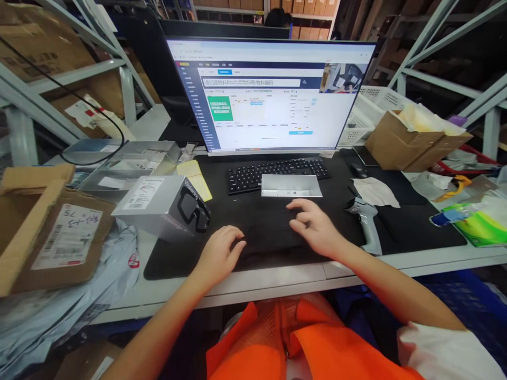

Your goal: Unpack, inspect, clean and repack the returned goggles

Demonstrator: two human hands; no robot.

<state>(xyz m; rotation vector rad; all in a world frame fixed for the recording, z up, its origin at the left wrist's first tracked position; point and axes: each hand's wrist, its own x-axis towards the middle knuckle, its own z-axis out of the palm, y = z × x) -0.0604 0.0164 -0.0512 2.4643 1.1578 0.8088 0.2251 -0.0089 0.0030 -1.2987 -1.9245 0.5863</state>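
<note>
My left hand (pixel 221 252) hovers low over the black desk mat (pixel 261 237), holding nothing, its thumb apart from the bent fingers. To its left, a silver box (pixel 152 211) with a picture of dark goggles on its side lies on the mat's edge. My right hand (pixel 315 227) is also empty, with the fingers loosely bent and apart. Just beyond its fingertips is a flat, shiny silver-white piece (pixel 292 186), lying against the front of the black keyboard (pixel 247 177); I cannot make out its kind. A grey barcode scanner (pixel 369 221) lies right of my right hand.
A lit monitor (pixel 273 116) stands behind the keyboard. Left are an opened cardboard parcel (pixel 89 248), clear plastic bins (pixel 122 171) and a yellow paper (pixel 197 179). Right are a tissue (pixel 376 191), a mouse (pixel 358 170), a cardboard box (pixel 404 142) and a green packet (pixel 485 224).
</note>
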